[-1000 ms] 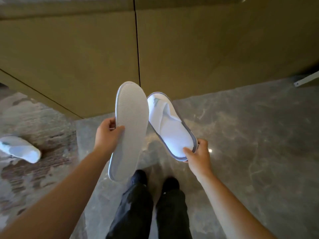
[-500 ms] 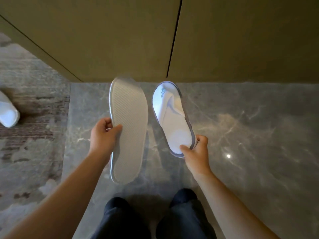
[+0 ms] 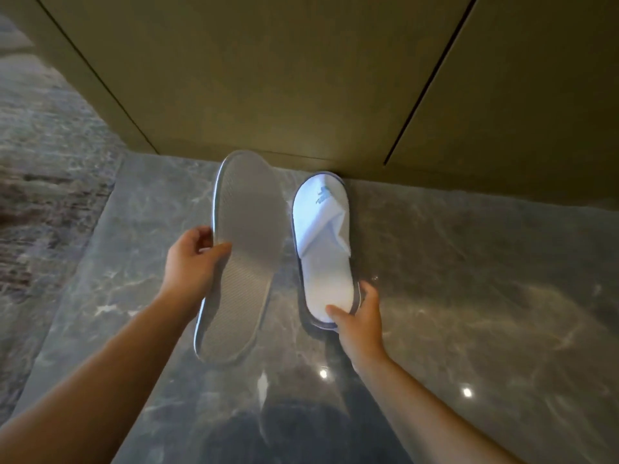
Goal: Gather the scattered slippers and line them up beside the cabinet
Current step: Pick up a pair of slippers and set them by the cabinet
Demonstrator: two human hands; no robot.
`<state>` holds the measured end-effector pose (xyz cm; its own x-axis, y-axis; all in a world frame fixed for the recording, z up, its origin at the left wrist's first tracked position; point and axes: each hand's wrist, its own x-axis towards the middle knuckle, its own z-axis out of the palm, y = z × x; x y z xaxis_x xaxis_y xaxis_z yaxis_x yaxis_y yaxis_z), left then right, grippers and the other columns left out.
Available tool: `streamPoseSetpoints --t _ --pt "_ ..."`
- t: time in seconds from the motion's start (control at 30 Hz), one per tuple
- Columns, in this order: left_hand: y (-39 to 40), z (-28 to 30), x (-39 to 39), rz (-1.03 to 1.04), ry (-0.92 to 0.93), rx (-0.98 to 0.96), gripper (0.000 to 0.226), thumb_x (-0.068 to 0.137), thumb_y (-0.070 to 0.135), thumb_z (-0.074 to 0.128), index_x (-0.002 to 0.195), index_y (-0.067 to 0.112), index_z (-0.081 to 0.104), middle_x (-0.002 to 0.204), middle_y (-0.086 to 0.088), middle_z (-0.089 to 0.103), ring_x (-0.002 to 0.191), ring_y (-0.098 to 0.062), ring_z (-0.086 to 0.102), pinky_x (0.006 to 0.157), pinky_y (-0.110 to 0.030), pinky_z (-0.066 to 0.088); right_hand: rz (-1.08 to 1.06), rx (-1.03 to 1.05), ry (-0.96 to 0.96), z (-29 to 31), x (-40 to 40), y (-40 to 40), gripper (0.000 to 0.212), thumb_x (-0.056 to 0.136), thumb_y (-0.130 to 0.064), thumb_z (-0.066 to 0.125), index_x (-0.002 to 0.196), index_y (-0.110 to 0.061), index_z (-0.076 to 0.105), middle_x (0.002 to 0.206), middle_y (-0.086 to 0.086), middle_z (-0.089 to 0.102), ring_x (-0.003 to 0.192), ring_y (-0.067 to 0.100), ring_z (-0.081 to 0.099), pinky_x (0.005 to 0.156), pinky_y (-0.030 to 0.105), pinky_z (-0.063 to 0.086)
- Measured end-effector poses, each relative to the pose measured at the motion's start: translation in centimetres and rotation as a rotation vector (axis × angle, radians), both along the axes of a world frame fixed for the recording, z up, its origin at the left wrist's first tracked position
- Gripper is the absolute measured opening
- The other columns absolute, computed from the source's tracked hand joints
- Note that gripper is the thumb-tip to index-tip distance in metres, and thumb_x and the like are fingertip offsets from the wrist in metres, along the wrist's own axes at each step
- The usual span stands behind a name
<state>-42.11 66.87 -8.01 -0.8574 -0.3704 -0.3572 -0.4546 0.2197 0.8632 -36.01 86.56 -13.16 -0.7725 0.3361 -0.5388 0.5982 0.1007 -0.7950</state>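
Observation:
My left hand [image 3: 192,262] grips a white slipper [image 3: 244,262] by its left edge, grey ribbed sole turned up toward me, held above the floor. My right hand [image 3: 360,318] pinches the heel of a second white slipper [image 3: 323,236], which is upright with its toe cover and a small blue logo showing. This slipper's toe reaches the base of the olive cabinet [image 3: 284,78], and it lies low on or just over the grey marble floor [image 3: 469,279]. The two slippers sit side by side, a small gap between them.
The cabinet front fills the top of the view, with dark door seams running diagonally. A patterned carpet [image 3: 43,195] borders the marble on the left. My dark trouser legs [image 3: 301,437] show at the bottom edge.
Both hands have dropped lower and closer to the cabinet base; the right slipper's toe now meets the cabinet. The third slipper on the carpet has left the view.

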Motion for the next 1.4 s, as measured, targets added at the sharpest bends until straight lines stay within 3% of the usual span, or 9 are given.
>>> streamPoseSetpoints --t 0.27,0.43,0.53,0.7,0.8,0.9,1.03,1.27,1.4 --pt "0.2 0.5 2.2 -0.039 -0.011 0.022 0.014 0.081 0.006 0.057 0.082 0.019 0.059 0.070 0.004 0.059 0.066 -0.010 0.057 0.056 -0.020 0.046 0.274 0.151 -0.026 1.0 -0.4 0.0 0.038 0.080 -0.014 0.064 0.115 -0.004 0.053 0.119 0.014 0.056 0.101 0.019 0.053 0.084 0.022 0.036" --pt "3.9 1.3 1.3 -0.135 -0.029 0.172 0.010 0.083 0.004 0.056 0.085 0.014 0.057 0.071 0.000 0.058 0.067 -0.012 0.059 0.057 -0.019 0.051 0.387 0.015 0.097 3.8 -1.1 0.5 0.043 0.077 -0.024 0.067 0.116 -0.022 0.047 0.106 -0.015 0.051 0.095 0.001 0.050 0.080 0.015 0.040" --pt "6.7 2.3 1.0 -0.197 -0.054 0.348 0.012 0.086 0.003 0.051 0.097 0.006 0.054 0.081 -0.004 0.060 0.076 -0.018 0.060 0.066 -0.029 0.053 0.230 -0.134 0.118 5.1 -1.1 1.3 0.045 0.077 -0.014 0.068 0.112 -0.023 0.041 0.092 -0.017 0.054 0.082 -0.004 0.054 0.061 0.005 0.047" --pt "11.1 2.4 1.1 -0.233 -0.094 0.494 0.022 0.088 0.004 0.048 0.110 0.002 0.051 0.081 -0.002 0.059 0.073 -0.013 0.056 0.067 -0.026 0.049 0.019 -0.134 0.113 7.1 -0.6 5.6 0.020 0.074 -0.006 0.068 0.085 -0.018 0.056 0.086 0.000 0.065 0.069 0.006 0.063 0.055 0.016 0.048" --pt "13.3 1.4 0.9 -0.278 -0.128 0.393 0.037 0.087 0.015 0.054 0.122 0.009 0.043 0.093 0.003 0.055 0.070 -0.010 0.051 0.062 -0.024 0.045 0.002 0.191 0.241 7.5 0.0 8.8 0.021 0.073 -0.003 0.063 0.078 -0.020 0.053 0.076 -0.007 0.060 0.075 0.017 0.059 0.057 0.017 0.042" --pt "13.8 -0.2 1.5 -0.392 -0.146 0.171 0.044 0.085 0.021 0.057 0.124 0.007 0.043 0.101 0.000 0.053 0.067 -0.009 0.050 0.049 -0.013 0.041 0.069 0.550 0.201 6.9 1.3 11.5 0.031 0.078 0.000 0.052 0.108 -0.009 0.054 0.104 0.013 0.061 0.098 0.030 0.053 0.075 0.028 0.038" --pt "12.1 -3.0 2.6 -0.627 -0.131 -0.303 0.050 0.082 0.026 0.061 0.125 0.007 0.045 0.129 -0.013 0.052 0.118 -0.026 0.048 0.091 -0.025 0.034 0.251 0.768 0.072 4.4 3.0 12.9 0.045 0.086 -0.001 0.047 0.130 -0.008 0.041 0.123 0.019 0.050 0.116 0.032 0.043 0.093 0.032 0.035" --pt "9.8 -6.0 4.2 -0.714 -0.158 -0.554 0.063 0.080 0.028 0.063 0.134 0.011 0.035 0.145 -0.014 0.034 0.135 -0.030 0.026 0.109 -0.037 0.020 0.504 0.544 0.098 1.1 3.8 9.0 0.063 0.083 -0.021 0.061 0.137 -0.016 0.029 0.136 0.014 0.041 0.124 0.028 0.040 0.102 0.038 0.039" --pt "8.6 -6.7 4.8 -0.685 -0.199 -0.594 0.069 0.079 0.030 0.063 0.137 0.019 0.028 0.152 -0.010 0.019 0.139 -0.031 0.014 0.111 -0.043 0.018 0.442 0.612 0.095 0.4 5.5 9.7 0.068 0.077 -0.029 0.067 0.133 -0.012 0.034 0.135 0.012 0.045 0.122 0.025 0.042 0.099 0.036 0.041"
